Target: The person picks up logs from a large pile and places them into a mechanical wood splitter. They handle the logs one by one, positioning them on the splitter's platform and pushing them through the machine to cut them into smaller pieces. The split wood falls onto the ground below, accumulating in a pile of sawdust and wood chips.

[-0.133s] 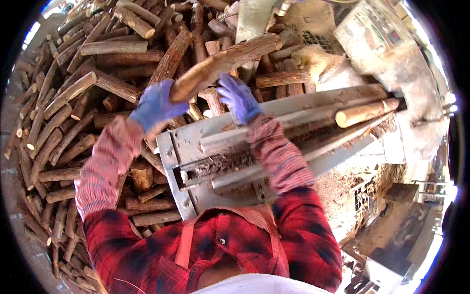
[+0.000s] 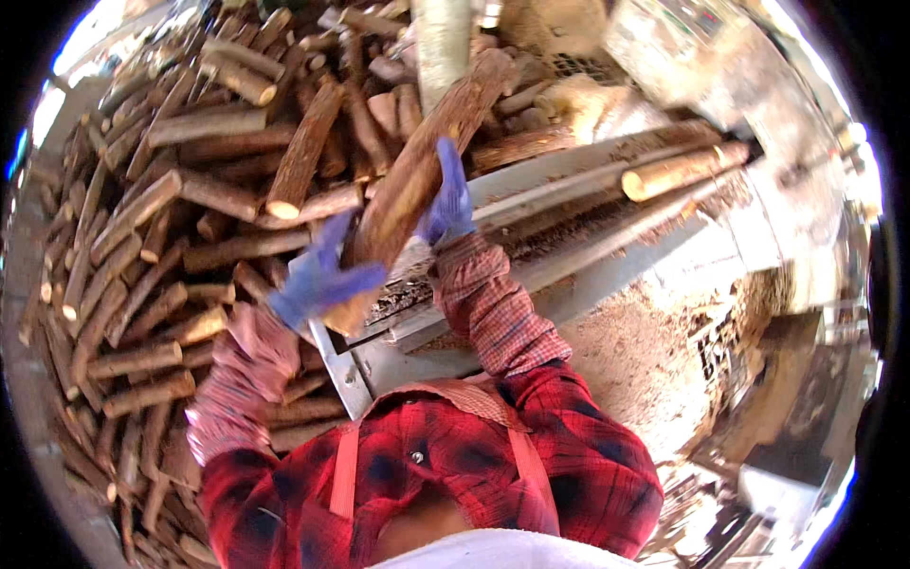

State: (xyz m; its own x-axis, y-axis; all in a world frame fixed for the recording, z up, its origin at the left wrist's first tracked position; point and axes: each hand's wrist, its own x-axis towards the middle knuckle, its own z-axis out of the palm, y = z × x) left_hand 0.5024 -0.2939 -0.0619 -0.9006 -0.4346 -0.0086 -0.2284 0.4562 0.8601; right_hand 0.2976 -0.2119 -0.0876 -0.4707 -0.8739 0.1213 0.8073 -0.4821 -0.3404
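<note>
A thick, bark-covered log (image 2: 417, 166) is held up at a steep slant above the near left end of a grey metal trough (image 2: 569, 225). My left hand (image 2: 327, 275), in a blue-purple glove, grips it near the lower end, thumb across the front and fingers along its left side. Against the log's right side lies my right hand (image 2: 445, 209), gloved alike, with its thumb pointing up along the bark; the other fingers are mostly hidden. Farther along the trough rests another log (image 2: 682, 171), its pale cut end facing me.
A large heap of cut logs (image 2: 218, 142) fills the left and far side. A pale upright post (image 2: 442, 47) stands behind the held log. At the far right is a dusty machine housing (image 2: 796, 161). Sawdust and wood scraps (image 2: 645, 332) cover the ground right of the trough.
The held log has swung from a shallow slant to a steeper one, its lower end coming down and nearer to me. Both hands have moved with it, and the view has shifted slightly.
</note>
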